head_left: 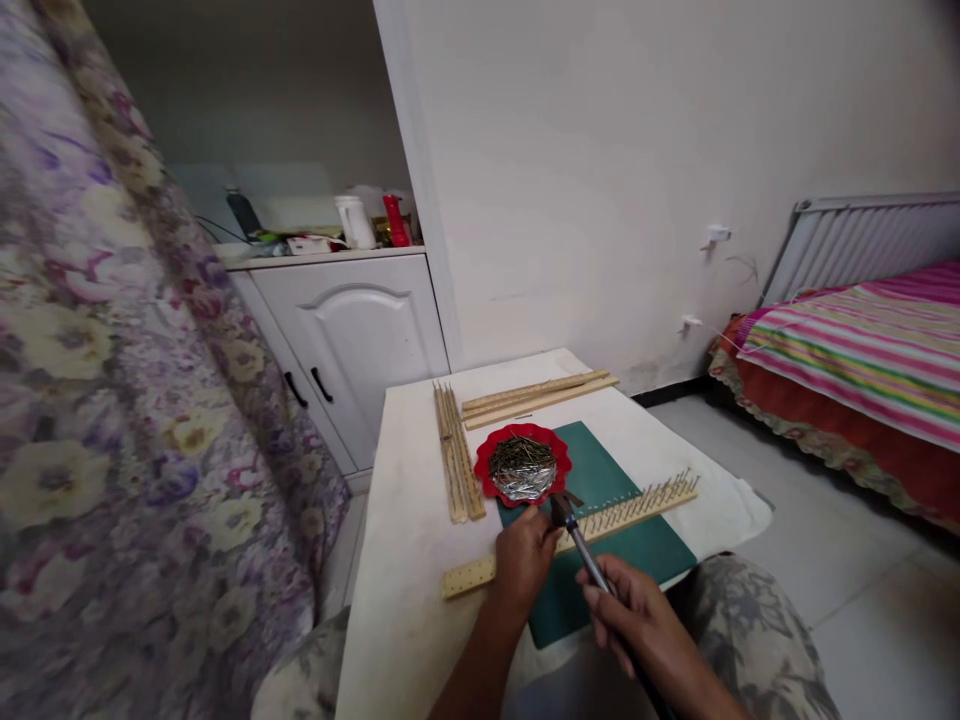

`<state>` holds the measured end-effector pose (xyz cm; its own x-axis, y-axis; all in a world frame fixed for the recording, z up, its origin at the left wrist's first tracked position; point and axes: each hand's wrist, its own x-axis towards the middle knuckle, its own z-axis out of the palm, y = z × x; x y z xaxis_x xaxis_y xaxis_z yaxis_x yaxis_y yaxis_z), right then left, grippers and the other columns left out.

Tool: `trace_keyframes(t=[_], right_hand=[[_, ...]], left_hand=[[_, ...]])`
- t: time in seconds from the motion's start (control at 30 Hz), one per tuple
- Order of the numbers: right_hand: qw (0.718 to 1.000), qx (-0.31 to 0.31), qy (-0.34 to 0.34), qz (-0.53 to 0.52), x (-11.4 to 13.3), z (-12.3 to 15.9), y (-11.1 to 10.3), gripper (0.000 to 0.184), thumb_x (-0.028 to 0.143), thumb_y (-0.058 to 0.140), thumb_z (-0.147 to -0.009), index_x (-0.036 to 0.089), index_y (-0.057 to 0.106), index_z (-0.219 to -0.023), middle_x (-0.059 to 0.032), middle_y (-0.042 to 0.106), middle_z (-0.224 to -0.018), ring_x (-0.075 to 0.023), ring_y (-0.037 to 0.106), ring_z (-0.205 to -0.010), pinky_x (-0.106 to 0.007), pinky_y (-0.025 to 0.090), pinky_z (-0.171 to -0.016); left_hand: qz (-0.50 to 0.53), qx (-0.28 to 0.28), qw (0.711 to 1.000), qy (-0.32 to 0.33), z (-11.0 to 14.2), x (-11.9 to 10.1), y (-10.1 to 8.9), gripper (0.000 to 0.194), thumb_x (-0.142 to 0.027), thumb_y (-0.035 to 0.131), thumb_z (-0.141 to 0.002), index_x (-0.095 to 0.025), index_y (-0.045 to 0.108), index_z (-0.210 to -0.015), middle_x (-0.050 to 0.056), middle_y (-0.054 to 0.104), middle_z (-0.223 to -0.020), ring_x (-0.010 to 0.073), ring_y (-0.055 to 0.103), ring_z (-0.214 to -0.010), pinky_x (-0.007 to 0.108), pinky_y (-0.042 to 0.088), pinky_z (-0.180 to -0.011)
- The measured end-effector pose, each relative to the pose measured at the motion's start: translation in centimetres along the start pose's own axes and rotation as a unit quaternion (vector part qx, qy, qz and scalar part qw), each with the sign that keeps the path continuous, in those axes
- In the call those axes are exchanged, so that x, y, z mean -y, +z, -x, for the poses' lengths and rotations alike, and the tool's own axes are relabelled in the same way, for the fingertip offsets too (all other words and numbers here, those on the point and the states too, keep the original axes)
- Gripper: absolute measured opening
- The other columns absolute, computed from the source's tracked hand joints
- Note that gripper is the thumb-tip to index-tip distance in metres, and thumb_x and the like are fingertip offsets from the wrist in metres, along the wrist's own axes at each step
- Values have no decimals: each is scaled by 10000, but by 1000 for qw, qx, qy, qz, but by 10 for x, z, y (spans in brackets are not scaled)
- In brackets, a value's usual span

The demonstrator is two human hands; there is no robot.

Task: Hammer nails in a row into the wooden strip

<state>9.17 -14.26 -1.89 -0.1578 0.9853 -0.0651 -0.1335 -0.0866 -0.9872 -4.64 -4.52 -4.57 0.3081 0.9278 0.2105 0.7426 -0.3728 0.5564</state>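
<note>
My right hand (630, 610) is wrapped round the handle of a hammer (589, 560). The hammer's dark head is close to the fingertips of my left hand (521, 555), over a pale wooden strip (469, 576). My left fingers are pinched together at the strip, and what they hold is too small to make out. Several nails (637, 508) stand in rows along the right part of the strip, while its left end shows small holes. Under it lies a green mat (592, 460). Beyond my left hand, a red scalloped bowl (564, 462) holds many loose nails (523, 462).
More wooden strips (457, 455) lie at the left of the white table (405, 480), some with nails in them. Others (536, 395) lie along the back edge. A floral curtain (150, 400) hangs left, a cabinet (360, 330) stands behind, and a bed (862, 350) is at right.
</note>
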Motion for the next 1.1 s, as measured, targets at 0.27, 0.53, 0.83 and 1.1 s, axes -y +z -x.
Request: trace_keyframes(t=[0.27, 0.53, 0.83, 1.1], right_hand=[[1000, 12, 6, 3, 2, 1, 1, 250, 396, 524, -821, 161, 484, -896, 104, 503, -450, -17, 292, -252, -142, 156, -286], [1000, 4, 4, -27, 8, 1, -5, 265, 394, 518, -829, 164, 476, -955, 91, 536, -466, -21, 310, -255, -143, 166, -289], [999, 21, 10, -32, -2, -5, -3, 235, 388, 512, -833, 168, 470, -903, 96, 522, -466, -14, 297, -252, -140, 147, -285], [999, 27, 5, -22, -5, -3, -2, 246, 394, 501, -840, 165, 467, -924, 94, 525, -470, -20, 297, -249, -147, 143, -286]], left_hand=[[2, -3, 1000, -12, 1, -2, -1, 119, -209, 527, -793, -209, 634, -844, -7, 604, -831, 113, 562, -754, 194, 325, -624], [-19, -21, 1000, -3, 2, 3, 5, 116, -252, 533, -800, -199, 627, -756, -19, 577, -771, 96, 539, -715, 193, 310, -611], [-9, -23, 1000, -12, 2, 3, 5, 81, -238, 559, -783, -186, 619, -772, -18, 566, -760, 93, 528, -687, 190, 291, -588], [9, -22, 1000, -8, 2, 1, 2, 114, -228, 528, -793, -213, 629, -843, -17, 572, -780, 104, 548, -720, 190, 314, -606]])
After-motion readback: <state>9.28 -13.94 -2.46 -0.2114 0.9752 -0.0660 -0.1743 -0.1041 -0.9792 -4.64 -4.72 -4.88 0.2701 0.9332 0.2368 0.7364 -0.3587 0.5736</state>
